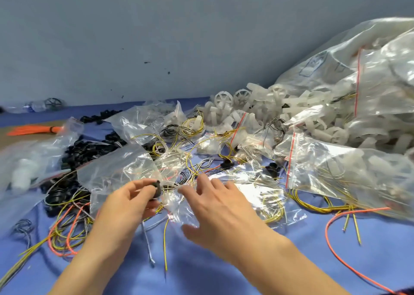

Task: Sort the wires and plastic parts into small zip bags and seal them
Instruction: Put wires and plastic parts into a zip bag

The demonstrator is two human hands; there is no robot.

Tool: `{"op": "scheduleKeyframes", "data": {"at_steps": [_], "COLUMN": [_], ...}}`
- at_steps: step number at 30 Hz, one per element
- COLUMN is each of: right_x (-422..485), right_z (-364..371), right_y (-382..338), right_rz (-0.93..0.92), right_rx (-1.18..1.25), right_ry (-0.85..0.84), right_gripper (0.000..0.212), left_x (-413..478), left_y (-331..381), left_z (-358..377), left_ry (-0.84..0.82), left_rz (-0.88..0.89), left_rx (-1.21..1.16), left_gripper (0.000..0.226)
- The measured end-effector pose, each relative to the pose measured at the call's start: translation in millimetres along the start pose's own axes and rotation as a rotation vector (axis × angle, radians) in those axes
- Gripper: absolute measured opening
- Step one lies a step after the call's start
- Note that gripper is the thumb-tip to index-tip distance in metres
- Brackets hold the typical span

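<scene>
**A:** What is the left hand doing?

**B:** The left hand (130, 201) pinches a small black plastic part (157, 188) between thumb and fingertips. It is over the middle of the blue counter (224, 272), toward the near edge.

**A:** And the right?

**B:** The right hand (216, 207) is spread, fingers straight and apart, over a crumpled clear zip bag (179, 208) lying between the two hands. I cannot tell whether it presses on the film.

**A:** Where is everything else?

**B:** A pile of black parts (85, 149) lies to the left, with a tied orange bundle (33, 130) at the left edge. White plastic wheels (224, 100) sit along the far edge, beside a large clear bag (358, 70) in the far right corner. A filled zip bag with a red strip (336, 167) lies to the right. Near the right hand are yellow wires (275, 207), and one loose orange wire (331, 234) curves toward the near right corner.
</scene>
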State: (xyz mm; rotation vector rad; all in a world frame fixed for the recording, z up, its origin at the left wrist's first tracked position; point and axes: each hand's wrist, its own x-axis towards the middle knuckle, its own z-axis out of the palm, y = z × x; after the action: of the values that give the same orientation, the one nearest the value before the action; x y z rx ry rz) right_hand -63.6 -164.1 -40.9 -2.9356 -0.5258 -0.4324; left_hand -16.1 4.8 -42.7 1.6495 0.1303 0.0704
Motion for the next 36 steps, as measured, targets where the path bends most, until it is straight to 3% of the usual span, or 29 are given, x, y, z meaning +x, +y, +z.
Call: {"op": "scheduleKeyframes", "data": {"at_steps": [3,6,11,15,18,24,26,32,36], "right_x": [2,3,3,4,7,15,19,30,41], "right_z": [4,2,0,-4,-7,-10,-12,-13,-10], "right_y": [0,5,8,17,23,44,48,55,59], "right_rz": [0.073,0.202,0.233,0.208,0.150,0.188,0.185,0.240,0.261], "right_rx": [0.000,0.119,0.217,0.262,0.354,0.667,0.791,0.893,0.836], "right_ry": [0.045,0.043,0.161,0.292,0.280,0.232,0.182,0.105,0.134], "right_gripper": [0.031,0.023,0.029,0.027,0.023,0.023,0.022,0.033,0.028], "left_x": [-26,-37,-36,-15,-6,2,13,62,106], "left_y": [-10,-12,-1,8,5,24,30,30,25], "left_z": [-4,9,39,59,76,61,45,12,19], "left_ry": [-0.122,-0.142,-0.189,-0.231,-0.232,-0.661,-0.612,-0.100,-0.029], "left_rz": [-0.058,-0.003,0.200,0.116,0.184,0.093,0.130,0.196,0.258], "left_rx": [-0.068,0.059,0.193,0.190,0.332,0.377,0.340,0.163,0.364], "left_gripper": [0.017,0.017,0.026,0.036,0.040,0.033,0.028,0.019,0.019]}}
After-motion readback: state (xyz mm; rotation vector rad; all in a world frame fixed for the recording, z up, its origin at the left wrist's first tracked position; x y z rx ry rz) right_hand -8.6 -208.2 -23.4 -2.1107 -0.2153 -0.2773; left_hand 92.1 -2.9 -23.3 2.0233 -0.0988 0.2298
